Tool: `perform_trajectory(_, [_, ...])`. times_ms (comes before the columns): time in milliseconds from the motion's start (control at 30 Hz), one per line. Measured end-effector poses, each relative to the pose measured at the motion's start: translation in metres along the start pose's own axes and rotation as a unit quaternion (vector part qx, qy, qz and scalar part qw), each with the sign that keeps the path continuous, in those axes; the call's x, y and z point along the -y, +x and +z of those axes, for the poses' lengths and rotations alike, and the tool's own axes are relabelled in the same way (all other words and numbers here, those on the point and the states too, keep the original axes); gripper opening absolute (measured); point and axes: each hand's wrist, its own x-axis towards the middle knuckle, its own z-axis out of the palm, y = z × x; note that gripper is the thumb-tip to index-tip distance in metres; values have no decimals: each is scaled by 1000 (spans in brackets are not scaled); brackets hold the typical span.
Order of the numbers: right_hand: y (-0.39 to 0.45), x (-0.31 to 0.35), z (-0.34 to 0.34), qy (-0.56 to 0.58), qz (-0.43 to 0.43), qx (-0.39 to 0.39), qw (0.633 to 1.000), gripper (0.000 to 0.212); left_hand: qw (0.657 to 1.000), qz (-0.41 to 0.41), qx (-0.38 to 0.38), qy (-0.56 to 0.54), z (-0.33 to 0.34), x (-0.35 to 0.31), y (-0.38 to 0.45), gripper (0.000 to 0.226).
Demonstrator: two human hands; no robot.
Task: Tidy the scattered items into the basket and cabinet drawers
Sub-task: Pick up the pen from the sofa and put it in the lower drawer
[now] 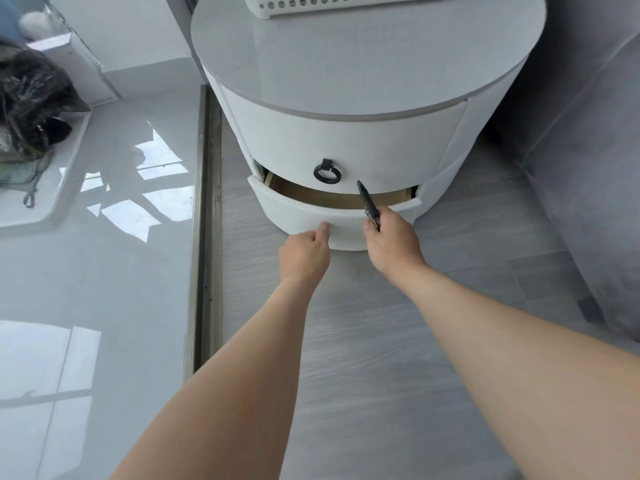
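A round white cabinet [346, 81] stands ahead with two curved drawers. The upper drawer [363, 147] is closed and carries a black ring handle [327, 172]. The lower drawer [304, 213] is pulled out a little, showing a narrow wooden gap. My left hand [304, 252] is closed against the lower drawer's front, its handle hidden behind the fingers. My right hand [391, 242] holds a black pen [366, 200] that points up over the drawer gap. A white perforated basket [332, 3] sits on the cabinet top, cut off by the frame's upper edge.
A grey upholstered sofa or bed side [588, 168] stands close on the right. To the left a dark threshold strip [207, 220] separates glossy floor, where a white tray [52, 188] holds dark bags [31, 98].
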Motion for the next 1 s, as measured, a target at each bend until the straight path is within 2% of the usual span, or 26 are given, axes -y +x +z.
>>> perform_trajectory(100, [-15,5,-1,-47,-37,-46,997,26,994,-36,-70,-73,-8,10,-14,37])
perform_trajectory(167, [-24,10,0,-70,-75,-111,989,20,979,-27,-173,-104,-20,1,-25,17])
perform_trajectory(200, [-25,12,0,-72,-90,-134,984,17,972,10,-225,-73,-27,-4,-30,15])
perform_trajectory(233, [-26,15,1,-68,-100,-146,982,13,963,73,-260,-17,-33,-7,-32,27])
perform_trajectory(267, [-24,17,1,-64,-105,-146,982,11,951,153,-262,59,-38,-8,-31,40])
perform_trajectory(333, [-20,20,0,-60,-87,-109,988,12,930,245,-167,216,-43,-9,-26,56])
perform_trajectory(400, [-19,22,-3,-71,-43,-55,995,15,912,254,-44,320,-45,-16,-22,57])
perform_trajectory(433, [-18,22,-5,-83,-26,-35,996,17,902,251,-16,352,-46,-19,-20,54])
perform_trajectory(500, [-20,24,-8,-114,-13,-8,993,17,886,256,-18,386,-52,-24,-18,46])
perform_trajectory(667, [-25,27,-20,-190,-24,15,981,16,893,266,-57,357,-62,-13,-31,29])
perform_trajectory(833, [-32,32,-16,-235,-32,44,970,13,886,282,-33,368,-63,-8,-39,25])
perform_trajectory(933, [-32,36,-15,-233,-35,40,971,14,906,258,-49,332,-60,-9,-40,25])
perform_trajectory(1000, [-27,39,-15,-218,-57,36,974,8,937,245,-64,240,-59,-11,-42,38])
